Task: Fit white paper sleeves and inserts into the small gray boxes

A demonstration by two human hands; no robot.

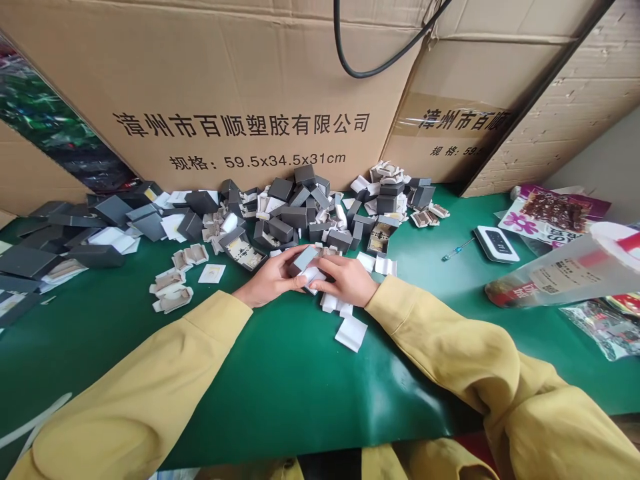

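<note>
A small dark grey box (303, 260) with a white insert (314, 276) is held between my two hands, at the near edge of a heap of similar boxes. My left hand (273, 277) grips its left side, thumb pressed to the front. My right hand (347, 277) closes on the right side, with fingers over the white part. Just below my right hand lie white folded pieces (336, 305) and a flat white square (351, 333). An open grey box (243, 248) rests left of my left hand, near a white card (211, 273).
On the green table (280, 387), grey boxes (30, 257) and inserts (171, 298) spread leftward. At right are a plastic cup (565, 270), a small white device (496, 244) and a snack packet (555, 213). Large cartons (240, 80) stand behind; a black cable (370, 72) hangs above.
</note>
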